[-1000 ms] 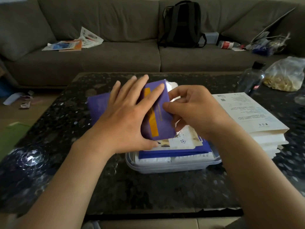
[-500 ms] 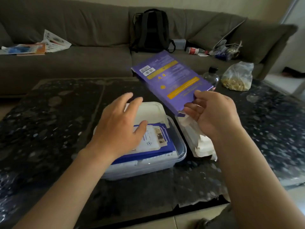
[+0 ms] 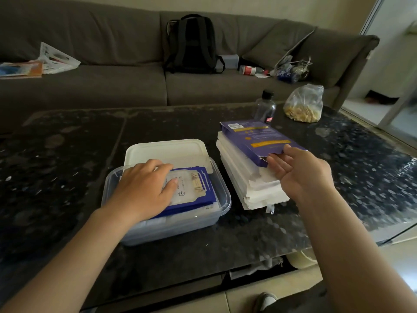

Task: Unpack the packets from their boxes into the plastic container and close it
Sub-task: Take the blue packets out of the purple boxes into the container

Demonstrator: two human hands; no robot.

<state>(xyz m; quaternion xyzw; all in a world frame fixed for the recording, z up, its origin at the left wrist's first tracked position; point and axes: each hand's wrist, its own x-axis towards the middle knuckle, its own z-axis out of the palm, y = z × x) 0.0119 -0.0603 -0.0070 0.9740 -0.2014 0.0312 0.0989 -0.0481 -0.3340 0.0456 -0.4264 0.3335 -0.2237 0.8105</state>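
Observation:
A clear plastic container (image 3: 223,201) sits on the dark table, filled with blue and white packets (image 3: 195,185). Its white lid (image 3: 167,149) lies behind it, partly under its far rim. My left hand (image 3: 144,190) presses flat on the top packet. To the right, a purple box (image 3: 259,137) with a torn near end lies on a stack of flat white boxes (image 3: 255,186). My right hand (image 3: 297,173) is at that torn end, palm turned up, fingers loose and touching the box.
A dark bottle (image 3: 265,107) and a clear bag of yellowish food (image 3: 303,105) stand at the table's far right. Behind is a grey sofa with a black backpack (image 3: 191,44), papers (image 3: 52,59) and clutter. The table's front edge (image 3: 203,281) is close to me.
My right hand carried the purple box away from the container and laid it on the white stack at the right. My left hand came down onto the packets.

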